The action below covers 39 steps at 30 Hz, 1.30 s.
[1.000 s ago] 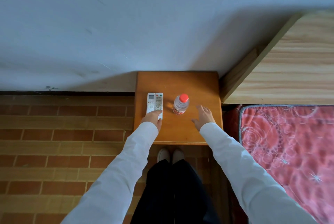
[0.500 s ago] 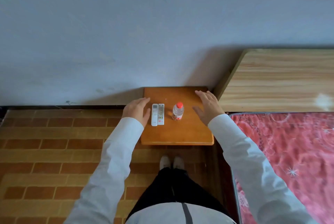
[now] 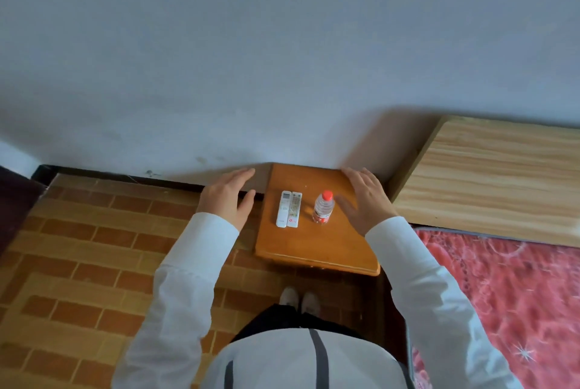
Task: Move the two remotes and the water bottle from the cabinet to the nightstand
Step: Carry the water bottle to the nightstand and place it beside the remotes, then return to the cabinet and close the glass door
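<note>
The left hand [image 3: 228, 196] hovers with fingers spread and holding nothing, left of the nightstand [image 3: 314, 250], and the right hand [image 3: 365, 200] is likewise released and spread above its right side. Between them two white remotes [image 3: 289, 209] lie touching side by side, and just right of them the water bottle [image 3: 323, 207] stands upright, red-capped. The bed [image 3: 502, 294] lies to the right.

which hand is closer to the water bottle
Right. The right hand is open just right of the water bottle, thumb almost at it. The left hand is open beyond the two remotes, off the nightstand.
</note>
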Tool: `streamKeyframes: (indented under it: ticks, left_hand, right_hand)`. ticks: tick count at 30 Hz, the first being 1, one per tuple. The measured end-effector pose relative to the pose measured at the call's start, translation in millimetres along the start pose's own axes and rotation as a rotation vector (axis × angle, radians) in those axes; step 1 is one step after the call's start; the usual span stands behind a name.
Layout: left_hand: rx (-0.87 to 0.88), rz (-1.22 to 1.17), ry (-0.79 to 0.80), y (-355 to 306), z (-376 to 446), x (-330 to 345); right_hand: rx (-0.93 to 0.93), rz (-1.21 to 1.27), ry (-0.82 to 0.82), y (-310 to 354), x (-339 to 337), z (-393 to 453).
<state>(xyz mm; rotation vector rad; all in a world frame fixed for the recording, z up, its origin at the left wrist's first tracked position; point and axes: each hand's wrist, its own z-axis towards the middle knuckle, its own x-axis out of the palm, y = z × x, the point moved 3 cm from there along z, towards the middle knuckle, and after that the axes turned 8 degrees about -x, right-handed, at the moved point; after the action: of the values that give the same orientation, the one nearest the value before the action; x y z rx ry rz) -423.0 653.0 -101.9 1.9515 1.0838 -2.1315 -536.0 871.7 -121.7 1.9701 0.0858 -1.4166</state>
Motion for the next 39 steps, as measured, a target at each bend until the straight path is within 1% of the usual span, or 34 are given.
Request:
streamKeyframes:
  ticks: [5,12,14,17,21,26,30,35,37,39]
  left_hand:
    - [-0.123,-0.047,-0.129,38.4,-31.5,-30.0]
    - [-0.422,-0.058,-0.301,111.6,-118.4,-76.0]
    - [-0.489,-0.074,-0.334,126.7,-140.7,-84.4]
    - [-0.650,-0.076,-0.399,157.2,-185.8,-98.8]
    - [-0.851,-0.099,-0.482,200.0,-247.7,-113.1]
    - [-1.056,-0.113,-0.598,257.6,-327.0,-137.9]
    - [-1.238,-0.078,-0.703,300.9,-386.1,-166.5]
    - [-1.366,-0.046,-0.773,349.3,-451.4,-196.6]
    - [-1.408,-0.041,-0.839,361.3,-473.6,-203.5]
    - [-1.460,-0.050,-0.874,372.8,-492.6,-207.0]
  right_hand:
    - [-0.174,-0.012,0.086,45.7,2.4,14.0]
    - [-0.500,-0.026,0.242,146.4,35.0,19.1]
    - [-0.558,-0.033,0.279,172.3,44.1,16.8]
    - [-0.701,-0.069,0.387,225.9,70.3,6.4]
    - [-0.921,-0.124,0.481,298.4,116.0,-14.0]
    - [-1.117,-0.153,0.582,393.4,188.5,-50.7]
    - [-1.224,-0.127,0.680,475.1,241.3,-89.5]
    - [-1.368,-0.115,0.771,565.8,293.0,-143.3]
    - [-1.407,-0.128,0.820,592.9,308.5,-161.7]
    - [-1.477,-0.140,0.845,616.0,325.1,-176.9]
